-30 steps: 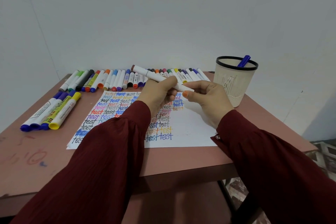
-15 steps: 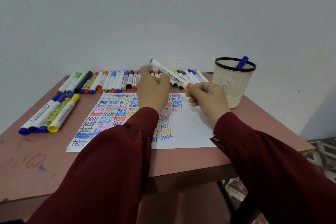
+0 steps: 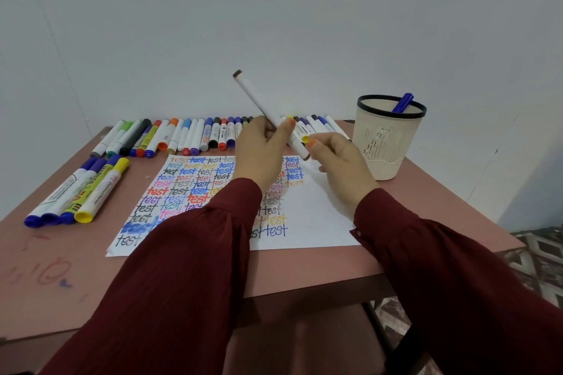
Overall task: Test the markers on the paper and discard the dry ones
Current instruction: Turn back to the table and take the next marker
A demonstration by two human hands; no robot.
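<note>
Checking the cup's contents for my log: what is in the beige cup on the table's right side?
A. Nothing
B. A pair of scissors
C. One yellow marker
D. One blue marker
D: one blue marker leans inside the beige cup, its end above the black rim; the left hand grips a white marker.

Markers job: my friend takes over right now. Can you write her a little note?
Left hand grips a white marker, tilted, brown end up, above the paper.
Right hand is curled by its lower end; whether it pinches anything is unclear.
Other markers: a row along the back of the table, four thick ones at the left. The cup holds one blue marker.
Done: the paper is mostly filled with "test".
Left: try this marker; if dry, the cup is probably where it goes.
</note>
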